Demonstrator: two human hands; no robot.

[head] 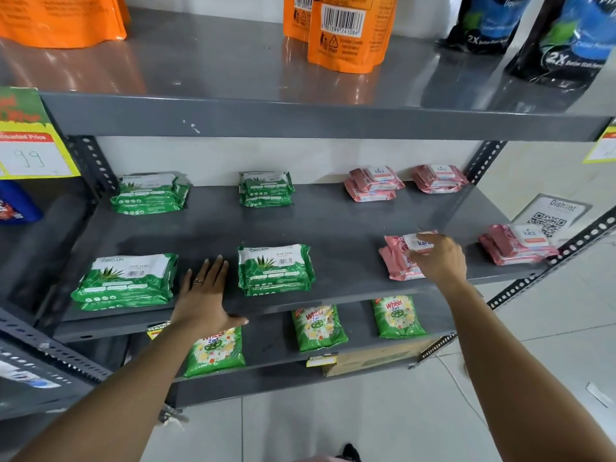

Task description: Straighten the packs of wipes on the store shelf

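The right hand [440, 258] grips the top pink pack [401, 258], askew on its stack under the palm; the left hand [205, 291] lies flat and released on the shelf [333, 228]; she should probably square it gently, pressing lightly so the lower packs stay put.

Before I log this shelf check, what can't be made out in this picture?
- Front pink stack, head view: the right hand covers its near right part.
- Orange pouches and black pouches: tops cut off by the upper edge.
- Small print on the green packs: too small to read.
- Far-right pink stack: blurred.
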